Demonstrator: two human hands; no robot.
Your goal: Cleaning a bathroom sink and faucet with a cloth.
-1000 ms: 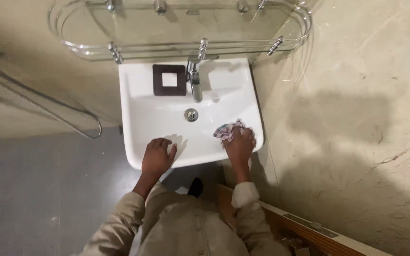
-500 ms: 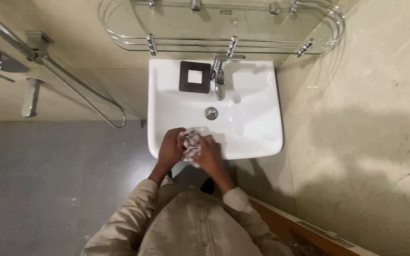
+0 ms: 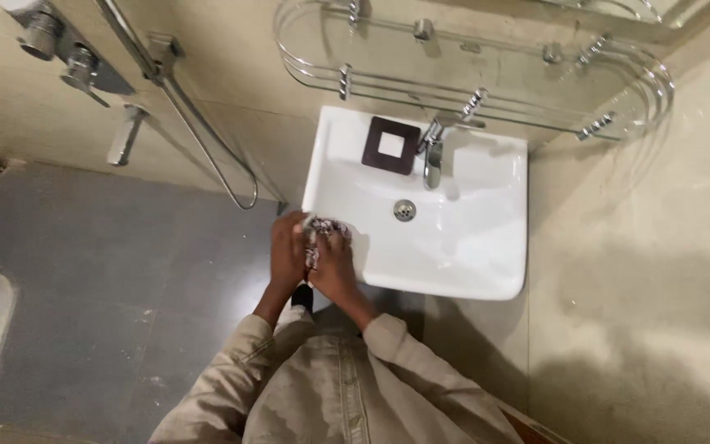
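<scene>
Pressing together, left hand and right hand clamp patterned cloth, seemingly over basin rim.

Scene is lit dimly to moderately, with a warm yellowish cast over the wall tiles. The brightest surface is the white sink, on which soft glare is seen across the basin, though detail is not washed out. A broad soft shadow is cast on the right wall and below the sink. Small highlights are caught on the chrome shelf rails and the tap. The grey floor is rendered darker, with a faint sheen near its middle. Straight lines are bowed toward the frame edges by wide-angle distortion. Overall sharpness is soft; fine texture is smeared.
</scene>
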